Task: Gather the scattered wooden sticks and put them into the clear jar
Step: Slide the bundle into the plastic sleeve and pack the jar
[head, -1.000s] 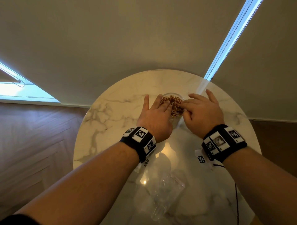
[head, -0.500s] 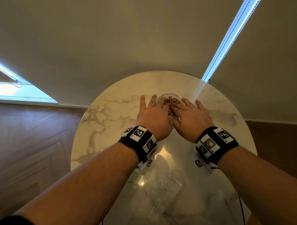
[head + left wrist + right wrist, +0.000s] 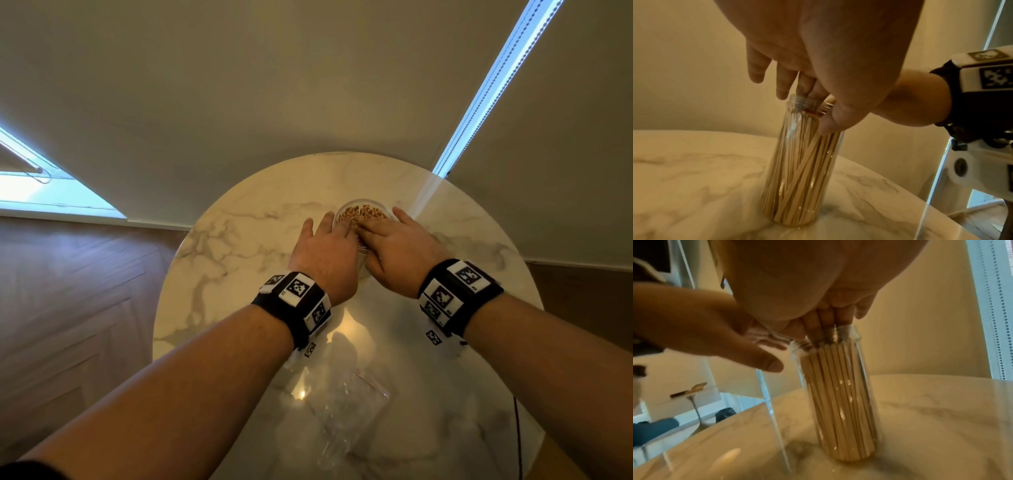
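The table (image 3: 239,246) is in front of me, and the jar (image 3: 363,209) stands upright on its far half, dead ahead, its long axis vertical and its mouth facing up at me. The sticks (image 3: 797,170) fill it, standing on end and packed to the neck. Both my hands are at the mouth, side by side and touching. My left hand (image 3: 325,253) lies flat, fingers straight over the near-left rim, thumb down along the glass. My right hand (image 3: 397,250) is the one on the work: its fingers (image 3: 828,322) bear down on the stick tops, gripping nothing. Neither hand is nearer. Half a second ago my right hand sat lower and further off the rim; now it has slid forward over the opening. I judge the job is nearly done: press the tops level.
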### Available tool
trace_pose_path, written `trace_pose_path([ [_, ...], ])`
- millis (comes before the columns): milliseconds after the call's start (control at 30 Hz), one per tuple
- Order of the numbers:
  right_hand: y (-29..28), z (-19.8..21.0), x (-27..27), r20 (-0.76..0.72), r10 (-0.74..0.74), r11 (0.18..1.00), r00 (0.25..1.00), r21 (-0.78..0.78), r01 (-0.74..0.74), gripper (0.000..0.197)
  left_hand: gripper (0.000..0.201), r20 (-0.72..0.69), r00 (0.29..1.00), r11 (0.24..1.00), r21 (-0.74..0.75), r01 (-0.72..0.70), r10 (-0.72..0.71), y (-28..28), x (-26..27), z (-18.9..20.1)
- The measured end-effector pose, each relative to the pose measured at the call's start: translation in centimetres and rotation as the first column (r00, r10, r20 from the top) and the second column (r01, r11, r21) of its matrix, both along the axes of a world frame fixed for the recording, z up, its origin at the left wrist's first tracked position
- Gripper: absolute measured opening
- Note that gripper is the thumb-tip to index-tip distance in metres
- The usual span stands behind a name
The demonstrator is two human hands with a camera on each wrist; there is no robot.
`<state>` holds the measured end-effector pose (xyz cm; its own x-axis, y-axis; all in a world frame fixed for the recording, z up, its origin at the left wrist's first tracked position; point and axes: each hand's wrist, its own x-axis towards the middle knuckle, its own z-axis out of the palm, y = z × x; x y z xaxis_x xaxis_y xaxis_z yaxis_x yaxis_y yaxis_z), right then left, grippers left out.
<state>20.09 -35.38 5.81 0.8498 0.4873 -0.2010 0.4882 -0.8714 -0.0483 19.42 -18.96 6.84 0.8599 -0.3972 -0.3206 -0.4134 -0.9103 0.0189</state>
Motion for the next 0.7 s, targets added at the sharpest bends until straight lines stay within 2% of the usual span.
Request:
trace_pose_path([
  [133, 0.4, 0.8, 0.7, -0.021, -0.085, 0.996, 0.996, 0.028, 0.085, 0.054, 0.068, -0.022, 1.000, 1.000, -0.003, -0.010, 0.010, -0.5, 1.0, 0.5],
  [267, 0.6, 1.1, 0.5, -0.044, -0.075, 0.995, 0.996, -0.072, 0.071, 0.080, 0.064, -0.048, 0.999, 1.000, 0.009, 0.001, 0.000, -0.3, 1.4, 0.8],
  [400, 1.0, 1.0, 0.7, -0.030, -0.137, 0.990, 0.990, 0.018, 0.137, 0.058, 0.062, 0.038, 0.999, 0.997, -0.078, 0.006, -0.003, 0.2, 0.8, 0.2],
  [500, 1.0, 0.0, 0.4, -0.136, -0.128, 0.990, 0.982, 0.038, 0.134, 0.061, 0.063, 0.003, 1.000, 0.995, -0.093, -0.022, 0.023, 0.2, 0.6, -0.3],
  [633, 0.5, 0.5, 1.1, -0.201, -0.111, 0.983, 0.973, 0.120, 0.137, 0.062, 0.063, 0.009, 1.000, 0.992, -0.123, 0.025, -0.024, 0.9, 1.2, -0.4],
  [700, 0.1, 1.1, 0.8, -0.208, -0.109, 0.969, 0.972, 0.197, 0.151, 0.058, 0.070, -0.013, 1.000, 0.976, -0.217, 0.023, -0.026, 1.9, 0.3, -0.9],
])
